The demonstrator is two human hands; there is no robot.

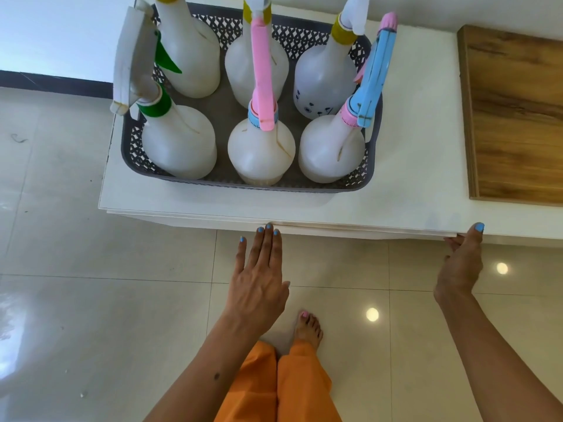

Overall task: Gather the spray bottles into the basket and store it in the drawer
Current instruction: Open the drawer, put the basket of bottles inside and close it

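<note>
A grey perforated basket (pixel 374 159) stands on the white cabinet top (pixel 411 184) and holds several white spray bottles. The front row has a green-collared bottle (pixel 179 141), a pink-triggered bottle (pixel 261 150) and a blue-triggered bottle (pixel 330 147). Behind them stand three yellow-collared bottles (pixel 190 53). My left hand (pixel 259 275) is flat with fingers together, fingertips touching the drawer front's top edge (pixel 350 231). My right hand (pixel 461 263) hooks its fingers under that edge near the right end, thumb on top.
A wooden panel (pixel 518 117) lies on the cabinet top at the right. Glossy tiled floor (pixel 91 284) spreads below and to the left. My feet and orange trousers (pixel 289 385) are right in front of the cabinet.
</note>
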